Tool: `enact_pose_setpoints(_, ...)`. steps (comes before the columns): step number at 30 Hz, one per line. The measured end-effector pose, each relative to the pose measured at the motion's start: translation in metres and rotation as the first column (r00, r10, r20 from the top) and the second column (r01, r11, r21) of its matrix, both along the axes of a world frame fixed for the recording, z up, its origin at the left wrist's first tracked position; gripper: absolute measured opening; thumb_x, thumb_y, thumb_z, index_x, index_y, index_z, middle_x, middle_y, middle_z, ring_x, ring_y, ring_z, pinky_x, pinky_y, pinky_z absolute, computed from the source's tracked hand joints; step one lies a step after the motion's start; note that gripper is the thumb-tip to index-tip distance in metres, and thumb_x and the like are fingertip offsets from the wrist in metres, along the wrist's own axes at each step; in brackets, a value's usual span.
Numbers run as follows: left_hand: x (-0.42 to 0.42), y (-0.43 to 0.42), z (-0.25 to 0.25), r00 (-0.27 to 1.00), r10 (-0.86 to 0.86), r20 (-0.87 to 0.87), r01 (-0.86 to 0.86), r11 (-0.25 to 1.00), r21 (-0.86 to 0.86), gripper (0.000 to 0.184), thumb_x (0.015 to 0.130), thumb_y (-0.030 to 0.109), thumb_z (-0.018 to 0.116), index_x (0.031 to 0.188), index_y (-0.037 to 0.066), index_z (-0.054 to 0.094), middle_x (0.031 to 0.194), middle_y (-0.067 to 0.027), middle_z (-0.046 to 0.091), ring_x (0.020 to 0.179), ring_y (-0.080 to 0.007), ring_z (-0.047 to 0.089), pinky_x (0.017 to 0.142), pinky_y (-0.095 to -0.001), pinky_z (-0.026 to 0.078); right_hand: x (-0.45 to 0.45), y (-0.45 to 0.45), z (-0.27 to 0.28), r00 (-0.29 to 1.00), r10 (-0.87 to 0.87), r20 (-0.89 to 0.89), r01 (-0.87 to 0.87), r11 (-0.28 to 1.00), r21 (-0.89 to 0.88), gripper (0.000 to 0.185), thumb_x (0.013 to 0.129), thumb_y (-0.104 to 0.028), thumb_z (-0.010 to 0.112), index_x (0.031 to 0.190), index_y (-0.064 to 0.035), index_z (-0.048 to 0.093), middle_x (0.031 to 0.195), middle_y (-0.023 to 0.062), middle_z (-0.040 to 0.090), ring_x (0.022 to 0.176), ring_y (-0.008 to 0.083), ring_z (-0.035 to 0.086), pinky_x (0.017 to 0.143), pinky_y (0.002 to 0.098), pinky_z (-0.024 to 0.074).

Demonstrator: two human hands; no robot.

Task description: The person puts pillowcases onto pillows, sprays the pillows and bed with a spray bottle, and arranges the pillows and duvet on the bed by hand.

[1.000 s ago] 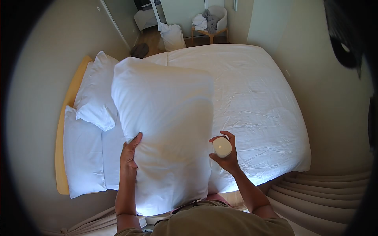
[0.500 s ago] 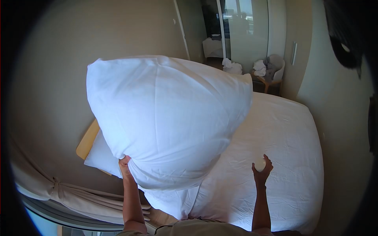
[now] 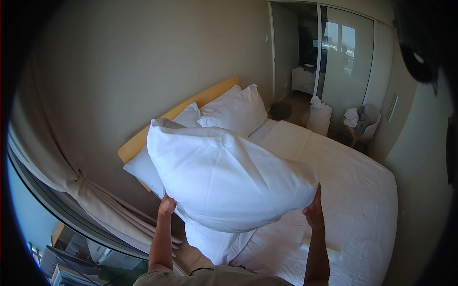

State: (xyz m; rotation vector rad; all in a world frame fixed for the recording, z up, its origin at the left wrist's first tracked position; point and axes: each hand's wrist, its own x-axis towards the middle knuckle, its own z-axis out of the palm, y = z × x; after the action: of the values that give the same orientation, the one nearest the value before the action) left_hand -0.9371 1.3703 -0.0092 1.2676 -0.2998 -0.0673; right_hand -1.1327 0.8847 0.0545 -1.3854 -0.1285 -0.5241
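A large white pillow (image 3: 229,176) is held up over the near part of the bed, gripped at both lower sides. My left hand (image 3: 167,205) is closed on its left lower corner. At its right side my right hand (image 3: 314,209) grips the edge, with the fingers partly behind the fabric. On the white bed cover (image 3: 355,190), beside my right forearm, lies a pale object (image 3: 329,251), partly hidden by the arm.
More white pillows (image 3: 238,112) lean by the wooden headboard (image 3: 131,148). A tied curtain (image 3: 71,178) hangs by the window at left. Beyond the bed stand a white bag (image 3: 319,118) and a chair (image 3: 373,125) with cloths on it.
The view has turned toward the headboard. The pillow has come lower. My right hand has let go of the pale round object and taken hold of the pillow's right side.
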Motion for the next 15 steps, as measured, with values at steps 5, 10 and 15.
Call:
enact_pose_setpoints(5,-0.075,-0.023,0.193,0.85,0.03,0.525,-0.005,0.999,-0.05,0.137,0.034,0.048,0.09,0.142,0.005,0.018,0.14,-0.0145,0.033,0.126,-0.0286,0.037,0.102,-0.0397,0.033,-0.008,0.052,0.098,0.934,0.097,0.343,0.066,0.899,-0.434,0.057,0.058,-0.031,0.083,0.104,-0.0025,0.063,0.102,0.0153,0.056,0.097,0.0269,0.055,0.087,0.0382,0.0438)
enact_pose_setpoints(10,-0.138,0.027,0.269,0.508,-0.567,0.648,-0.108,0.705,0.701,0.056,0.049,0.027,0.082,0.1,0.01,0.067,0.09,-0.0068,0.065,0.085,-0.0221,0.056,0.076,-0.0329,0.042,-0.05,0.058,0.107,0.764,0.525,0.375,-0.19,0.738,-0.648,0.036,0.059,-0.035,0.078,0.084,-0.0104,0.069,0.093,0.0092,0.058,0.08,0.022,0.055,0.068,0.0321,0.0412)
enact_pose_setpoints(15,-0.178,0.052,0.265,0.469,-0.632,0.617,-0.281,0.556,0.782,0.017,0.056,0.023,0.074,0.072,0.018,0.073,0.081,0.0038,0.066,0.073,-0.0179,0.054,0.07,-0.0316,0.037,-0.07,0.075,0.149,0.7,0.709,0.087,-0.401,0.491,-0.773,0.058,0.058,-0.051,0.078,0.1,-0.014,0.064,0.102,0.0097,0.06,0.096,0.0232,0.056,0.081,0.0353,0.0345)
